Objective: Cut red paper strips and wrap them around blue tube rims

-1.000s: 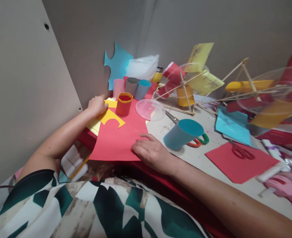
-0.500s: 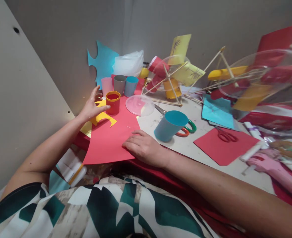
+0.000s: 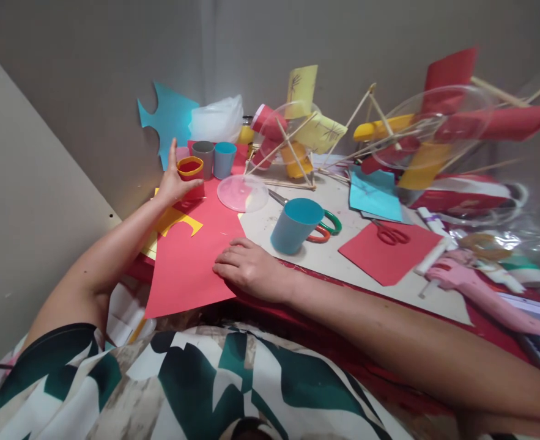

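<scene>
Spreading left hand (image 3: 171, 185) wide around red cup (image 3: 196, 192) near left edge of table (image 3: 323, 254), grip unclear; resting empty right hand (image 3: 254, 269), fingers half-bent, on seemingly uncut red paper (image 3: 189, 263); showing yellow paper (image 3: 181, 222) already cut.

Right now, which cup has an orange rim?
The red cup at the left hand, whose thumb crosses in front of it. The grey cup, small blue cup and large blue cup show no orange; the pink cup is partly hidden.

text: none legible | labels, brands: none legible | numbers: 0
</scene>
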A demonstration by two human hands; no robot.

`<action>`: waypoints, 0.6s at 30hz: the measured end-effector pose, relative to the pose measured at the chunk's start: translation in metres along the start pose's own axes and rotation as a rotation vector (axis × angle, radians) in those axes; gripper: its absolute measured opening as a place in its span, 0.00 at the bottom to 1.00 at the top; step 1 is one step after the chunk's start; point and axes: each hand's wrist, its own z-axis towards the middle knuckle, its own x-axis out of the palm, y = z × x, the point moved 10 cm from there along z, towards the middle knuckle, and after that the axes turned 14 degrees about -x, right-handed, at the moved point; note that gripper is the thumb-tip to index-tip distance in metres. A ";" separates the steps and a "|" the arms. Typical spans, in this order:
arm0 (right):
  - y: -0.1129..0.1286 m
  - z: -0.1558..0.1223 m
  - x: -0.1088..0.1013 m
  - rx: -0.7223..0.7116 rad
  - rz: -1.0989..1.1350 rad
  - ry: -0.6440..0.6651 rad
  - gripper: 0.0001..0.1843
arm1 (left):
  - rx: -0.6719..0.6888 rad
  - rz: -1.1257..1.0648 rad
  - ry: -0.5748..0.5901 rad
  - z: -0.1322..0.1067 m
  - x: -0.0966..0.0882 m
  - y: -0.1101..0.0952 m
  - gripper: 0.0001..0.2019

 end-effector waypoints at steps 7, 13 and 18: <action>-0.004 -0.002 0.005 0.019 0.008 0.039 0.13 | -0.103 -0.090 -0.110 0.014 -0.011 0.024 0.66; -0.003 -0.003 0.002 0.004 0.039 0.015 0.14 | 0.025 0.081 -0.184 -0.022 -0.022 0.019 0.52; -0.002 -0.003 0.000 -0.003 0.070 -0.005 0.13 | 0.105 0.292 0.168 -0.068 0.019 0.003 0.43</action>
